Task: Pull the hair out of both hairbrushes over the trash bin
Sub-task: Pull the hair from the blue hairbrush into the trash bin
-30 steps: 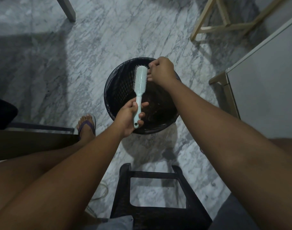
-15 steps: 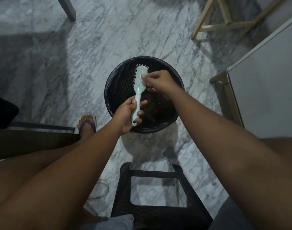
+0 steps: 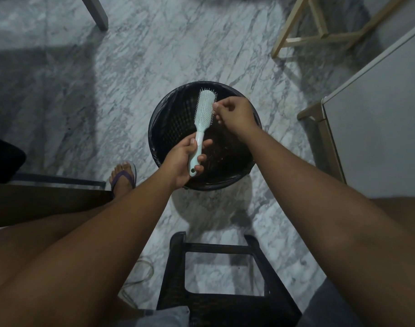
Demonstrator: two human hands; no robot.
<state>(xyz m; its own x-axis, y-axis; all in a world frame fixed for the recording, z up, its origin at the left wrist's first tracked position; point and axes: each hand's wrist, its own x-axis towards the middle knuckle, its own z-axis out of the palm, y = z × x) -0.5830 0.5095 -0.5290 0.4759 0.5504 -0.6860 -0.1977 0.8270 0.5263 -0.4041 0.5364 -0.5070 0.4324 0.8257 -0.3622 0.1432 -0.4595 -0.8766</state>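
A pale mint hairbrush point(image 3: 203, 112) is held over the round black trash bin point(image 3: 164, 123), bristles facing up and to the right. My left hand point(image 3: 181, 161) grips its handle at the near rim of the bin. My right hand point(image 3: 233, 113) hovers just right of the brush head, fingers curled and thumb pinched against the forefinger at the bristle edge. Any hair between those fingertips is too fine to make out. Only one hairbrush is in view. Dark clumps lie at the bottom of the bin.
A black plastic stool point(image 3: 223, 279) stands right in front of me, below the bin. A foot in a purple sandal point(image 3: 124, 178) rests left of the bin. A white cabinet point(image 3: 376, 123) fills the right side, with wooden legs point(image 3: 301, 38) behind it on the marble floor.
My right hand went from the brush tip down to mid-head, then drew off to the right of the bristles. The left hand tilted the brush slightly and kept its grip.
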